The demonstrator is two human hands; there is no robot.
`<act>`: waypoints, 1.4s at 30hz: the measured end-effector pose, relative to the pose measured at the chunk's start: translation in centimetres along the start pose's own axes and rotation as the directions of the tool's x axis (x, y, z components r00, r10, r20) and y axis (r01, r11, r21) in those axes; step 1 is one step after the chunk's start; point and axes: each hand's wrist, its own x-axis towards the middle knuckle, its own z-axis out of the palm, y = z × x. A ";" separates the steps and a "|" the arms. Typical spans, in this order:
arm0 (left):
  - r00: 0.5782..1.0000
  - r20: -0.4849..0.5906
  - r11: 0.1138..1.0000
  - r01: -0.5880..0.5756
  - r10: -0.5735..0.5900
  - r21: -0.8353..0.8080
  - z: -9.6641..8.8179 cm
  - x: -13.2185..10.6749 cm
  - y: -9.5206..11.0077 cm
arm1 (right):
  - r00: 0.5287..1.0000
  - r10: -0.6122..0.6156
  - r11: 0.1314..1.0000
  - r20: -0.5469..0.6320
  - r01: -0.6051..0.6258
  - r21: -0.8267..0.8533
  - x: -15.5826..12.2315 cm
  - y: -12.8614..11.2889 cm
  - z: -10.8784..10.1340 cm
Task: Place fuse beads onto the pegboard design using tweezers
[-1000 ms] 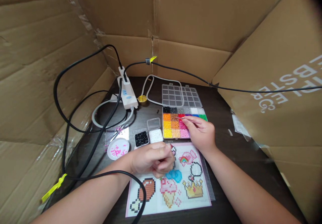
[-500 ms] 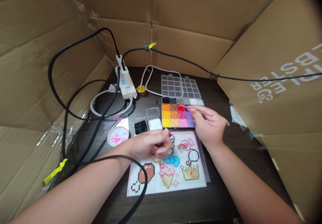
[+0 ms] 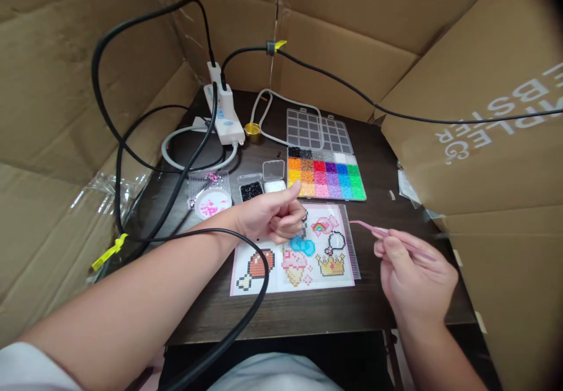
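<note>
On my feed the right hand (image 3: 417,276) pinches tweezers (image 3: 373,228); the left hand (image 3: 270,212) curls over the sheet (image 3: 277,285), contents unclear.

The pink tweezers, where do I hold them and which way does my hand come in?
Pinch the pink tweezers around their long middle, coming from the right, like the right hand does. They're long and slim, and the bent tip points left, toward the picture sheet, so that should leave the tip free.

Bent-tip pink tweezers (image 3: 372,230) in R grip (image 3: 417,279), nr flat pattern sheet (image 3: 280,271).
</note>
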 end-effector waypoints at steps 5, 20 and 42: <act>1.000 -0.028 1.000 0.012 -0.012 0.020 0.4 0.2 0.3 | 0.996 0.050 0.995 -0.076 -0.057 -0.083 -2.3 1.7 0.0; 1.000 -0.021 1.000 0.023 -0.023 0.012 0.1 0.3 0.1 | 0.986 0.160 0.955 -0.050 -0.167 -0.246 -2.9 1.5 -0.6; 0.999 -0.050 0.998 0.016 -0.014 0.059 0.2 0.2 0.1 | 0.988 0.155 0.961 0.027 -0.145 -0.234 -2.1 0.8 0.3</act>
